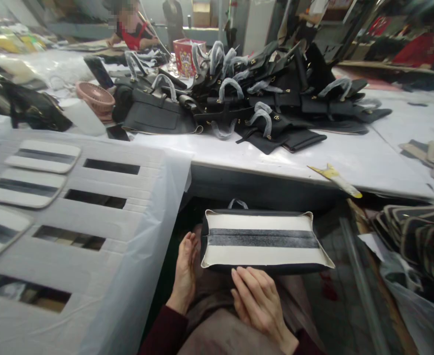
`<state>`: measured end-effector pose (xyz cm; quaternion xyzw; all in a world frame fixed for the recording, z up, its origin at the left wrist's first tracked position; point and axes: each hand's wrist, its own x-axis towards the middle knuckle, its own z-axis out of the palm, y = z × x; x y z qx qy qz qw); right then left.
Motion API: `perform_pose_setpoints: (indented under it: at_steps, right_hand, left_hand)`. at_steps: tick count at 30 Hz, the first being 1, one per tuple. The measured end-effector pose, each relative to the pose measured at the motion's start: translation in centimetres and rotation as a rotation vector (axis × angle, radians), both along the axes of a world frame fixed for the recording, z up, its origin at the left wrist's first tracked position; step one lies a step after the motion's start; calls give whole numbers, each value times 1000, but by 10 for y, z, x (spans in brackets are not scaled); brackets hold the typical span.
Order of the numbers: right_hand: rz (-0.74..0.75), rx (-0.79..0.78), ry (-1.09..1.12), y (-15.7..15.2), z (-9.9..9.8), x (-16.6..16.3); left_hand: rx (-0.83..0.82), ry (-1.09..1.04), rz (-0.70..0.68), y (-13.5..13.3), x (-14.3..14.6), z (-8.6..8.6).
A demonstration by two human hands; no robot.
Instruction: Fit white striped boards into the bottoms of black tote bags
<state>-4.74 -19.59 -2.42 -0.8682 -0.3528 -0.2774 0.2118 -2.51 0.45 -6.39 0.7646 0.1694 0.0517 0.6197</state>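
A black handbag body (257, 268) sits over my lap, with a cream panel (257, 222) crossed by a dark grey stripe facing up. A plastic-wrapped handle (238, 202) pokes out beyond its far edge. My left hand (184, 271) is upright at the bag's left end, fingers stretched out close together; whether they press on it I cannot tell. Along the near edge lies my right hand (257, 298), its fingers extended and slightly bent, fingertips at the black rim. Neither hand visibly grips the bag.
Left, several cream panels with grey stripes (41, 157) lie on a slotted, white-covered board (128, 236). Black bag pieces (276, 103) pile on the white table, near a pink fan (95, 98) and yellow-handled tool (333, 178). Dark panels (420, 231) stack at right. People work behind.
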Motion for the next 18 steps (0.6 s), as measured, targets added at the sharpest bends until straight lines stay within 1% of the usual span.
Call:
perform_pose_setpoints:
  at_steps: [2, 3, 5, 7, 8, 9, 11, 14, 16, 18]
  right_hand:
    - [-22, -17, -1, -3, 1, 0]
    - [-28, -19, 3, -4, 1, 0]
    - [-23, 10, 17, -7, 5, 0]
    - [-9, 67, 28, -12, 10, 1]
    - [-7, 88, 37, -15, 12, 1]
    - [-12, 95, 52, -18, 14, 2]
    - [-36, 83, 86, -24, 15, 5]
    - [-48, 97, 102, -27, 13, 9]
    - [-24, 167, 64, -31, 12, 8]
    - [-24, 246, 16, -42, 12, 3]
  left_hand:
    - [75, -24, -13, 14, -5, 26]
    - [183, -50, -74, 19, -5, 41]
    - [508, -133, -261, 22, 2, 70]
    - [840, -248, -434, 17, 16, 89]
    - [970, -301, -510, 13, 25, 94]
    - [1067, -349, -583, 8, 36, 95]
    - [1176, -418, -723, -3, 57, 90]
    - [1233, -479, -885, -17, 82, 82]
    - [1243, -482, -970, -23, 92, 83]
    - [1245, -465, -1037, -28, 96, 87]
